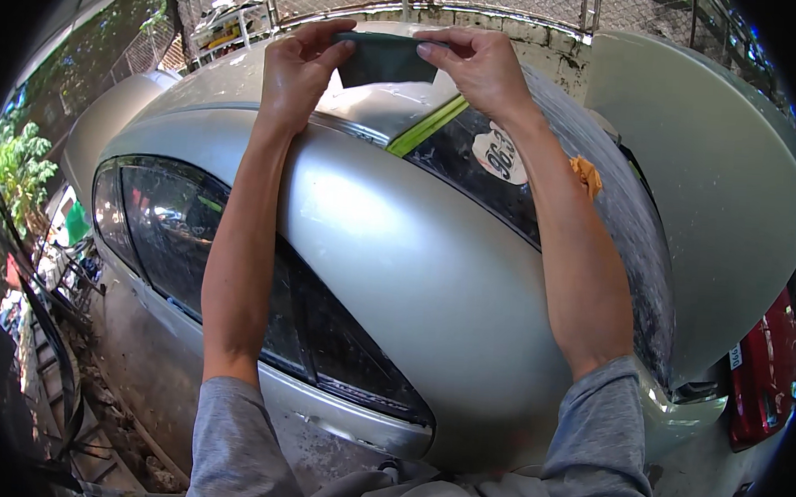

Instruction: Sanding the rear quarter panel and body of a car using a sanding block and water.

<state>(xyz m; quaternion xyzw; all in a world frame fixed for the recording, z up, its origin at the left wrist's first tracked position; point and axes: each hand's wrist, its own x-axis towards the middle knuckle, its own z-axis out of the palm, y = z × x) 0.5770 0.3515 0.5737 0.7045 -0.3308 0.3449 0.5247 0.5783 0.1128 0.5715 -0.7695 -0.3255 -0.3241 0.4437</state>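
Note:
My left hand (294, 77) and my right hand (484, 73) hold a thin dark green sheet (385, 63) by its two upper corners, pinched between thumbs and fingers. The sheet is raised over the roof (208, 86) of a silver car. Below it, a yellow-green strip (427, 124) runs along the edge of a dark glass pane (455, 184), which bears a pale sticker (498, 150). Both my forearms reach across the curved silver body (371, 238), above the side windows (169, 228). An orange crumpled cloth (586, 176) lies beside my right forearm.
A large raised silver panel (708, 175) stands at the right, with a red car (760, 375) behind it. A loaded shelf (229, 33), mesh fence and block wall line the back. Plants (24, 166) and piled metal clutter (51, 347) flank the car on the left.

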